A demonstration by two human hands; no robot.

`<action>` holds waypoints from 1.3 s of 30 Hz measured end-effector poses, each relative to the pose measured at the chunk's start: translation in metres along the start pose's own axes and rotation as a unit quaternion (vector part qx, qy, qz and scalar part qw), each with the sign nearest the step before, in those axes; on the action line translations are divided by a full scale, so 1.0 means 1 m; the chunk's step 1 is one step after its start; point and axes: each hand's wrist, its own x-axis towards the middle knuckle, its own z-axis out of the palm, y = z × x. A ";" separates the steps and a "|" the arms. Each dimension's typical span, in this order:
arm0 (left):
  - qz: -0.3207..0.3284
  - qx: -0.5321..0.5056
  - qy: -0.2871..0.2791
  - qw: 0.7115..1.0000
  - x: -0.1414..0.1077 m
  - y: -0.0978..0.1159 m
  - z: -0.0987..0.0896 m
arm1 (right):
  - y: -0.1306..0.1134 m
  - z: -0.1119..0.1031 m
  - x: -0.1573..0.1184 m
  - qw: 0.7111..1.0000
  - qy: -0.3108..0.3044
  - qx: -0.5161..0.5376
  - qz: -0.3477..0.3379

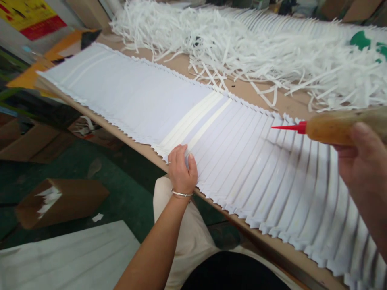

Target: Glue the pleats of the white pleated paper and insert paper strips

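Note:
My right hand [359, 161] is closed round an amber squeeze bottle [332, 127], probably of glue, with a long red pointed nozzle aimed left. The bottle is held above a long row of overlapping white paper sheets [248, 141], fanned out in narrow steps on the table. At the near edge of this row my left hand [183, 169] has its fingers bent over the paper, thumb close by, seeming to pinch a sheet's edge. Several cream-coloured bands [190, 121] cross the sheets just beyond these fingers. Whatever lies under the fingertips is hidden.
A brown table [290, 98] carries the sheets. Behind them lies a big heap of white paper strips [242, 52]. On the green floor at left is a cardboard box [78, 197] with white scraps. A pale panel [72, 257] lies at lower left.

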 end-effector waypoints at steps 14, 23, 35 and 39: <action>0.014 -0.002 0.002 1.000 0.000 -0.001 -0.004 | 0.064 0.035 0.102 0.997 -0.007 -0.020 0.072; 0.021 0.008 0.012 1.000 0.000 -0.001 -0.003 | 0.063 0.033 0.087 0.996 -0.032 -0.036 0.072; 0.018 0.013 0.014 1.000 0.000 0.000 0.000 | 0.032 0.032 0.007 0.993 -0.071 -0.023 0.093; 0.020 0.007 0.015 1.000 0.000 0.000 0.000 | 0.026 0.028 -0.022 0.992 -0.069 -0.044 0.092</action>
